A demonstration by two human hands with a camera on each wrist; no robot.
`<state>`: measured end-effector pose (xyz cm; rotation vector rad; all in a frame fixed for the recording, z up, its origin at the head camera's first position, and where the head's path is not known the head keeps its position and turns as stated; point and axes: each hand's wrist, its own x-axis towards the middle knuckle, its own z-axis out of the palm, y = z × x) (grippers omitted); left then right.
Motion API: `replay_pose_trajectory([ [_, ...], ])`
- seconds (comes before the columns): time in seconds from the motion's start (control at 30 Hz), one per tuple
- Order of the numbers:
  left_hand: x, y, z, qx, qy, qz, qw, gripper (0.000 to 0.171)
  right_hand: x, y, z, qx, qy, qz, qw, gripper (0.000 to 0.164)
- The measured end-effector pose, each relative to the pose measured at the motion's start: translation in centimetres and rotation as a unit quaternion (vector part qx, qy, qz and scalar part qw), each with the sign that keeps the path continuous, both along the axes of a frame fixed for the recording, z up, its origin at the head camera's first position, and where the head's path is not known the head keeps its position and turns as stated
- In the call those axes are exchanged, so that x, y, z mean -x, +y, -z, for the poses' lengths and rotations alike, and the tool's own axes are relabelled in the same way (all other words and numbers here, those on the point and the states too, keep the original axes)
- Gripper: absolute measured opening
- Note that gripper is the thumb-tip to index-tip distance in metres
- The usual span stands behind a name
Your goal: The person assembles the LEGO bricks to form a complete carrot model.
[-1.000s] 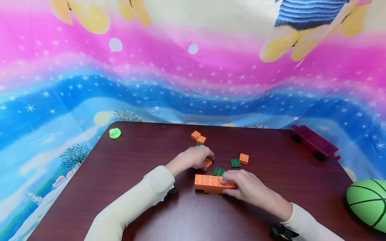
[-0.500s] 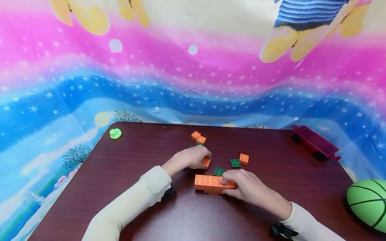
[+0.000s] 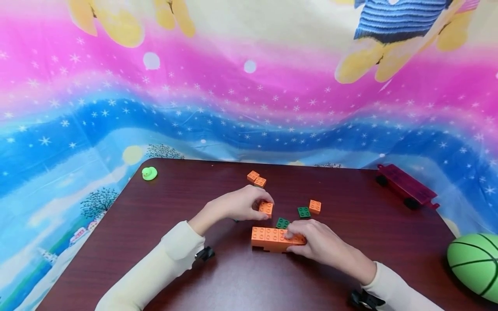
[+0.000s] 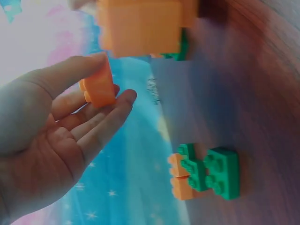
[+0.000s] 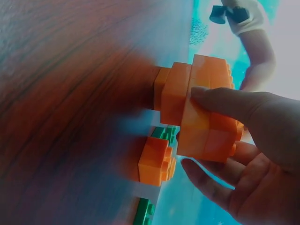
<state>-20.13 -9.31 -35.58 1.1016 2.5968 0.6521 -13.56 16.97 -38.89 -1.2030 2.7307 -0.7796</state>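
My left hand (image 3: 235, 205) pinches an orange toy brick (image 3: 266, 209) between thumb and fingers. In the left wrist view that brick (image 4: 100, 84) stands clear of the table, its studs turned toward the palm. My right hand (image 3: 320, 242) grips the right end of a long block of joined orange bricks (image 3: 262, 236), thumb on the near side. The right wrist view shows the block (image 5: 199, 133) stepped, narrower toward the table. Just behind it lies a green brick (image 3: 282, 223).
Beyond are another green brick (image 3: 304, 212), a loose orange brick (image 3: 315, 206) and two orange bricks (image 3: 256, 179) side by side. Green bricks (image 4: 224, 173) near the left hand are mostly hidden in the head view. A duck (image 3: 149, 173), a toy skateboard (image 3: 406, 185) and a green ball (image 3: 476, 263) stand farther out.
My left hand has drawn a little to the left and turned, so the orange brick it holds shows more fully. The right hand and the long block have stayed in place.
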Motion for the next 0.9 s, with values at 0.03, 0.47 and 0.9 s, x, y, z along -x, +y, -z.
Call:
replay_pose_trajectory([
  [0.03, -0.3, -0.1, -0.3, -0.011, -0.003, 0.003, 0.9999, 0.04, 0.0, 0.1, 0.0, 0.006, 0.001, -0.005, 1.0, 0.021],
  [0.47, -4.7, 0.5, -0.8, 0.018, 0.024, 0.038, 0.9988, 0.036, 0.2, 0.3, 0.4, 0.023, 0.012, -0.012, 1.0, 0.024],
  [0.9, -5.0, 0.2, -0.5, 0.006, 0.024, 0.017, 0.9995, 0.036, 0.3, 0.1, 0.5, 0.018, -0.001, -0.005, 1.0, 0.022],
])
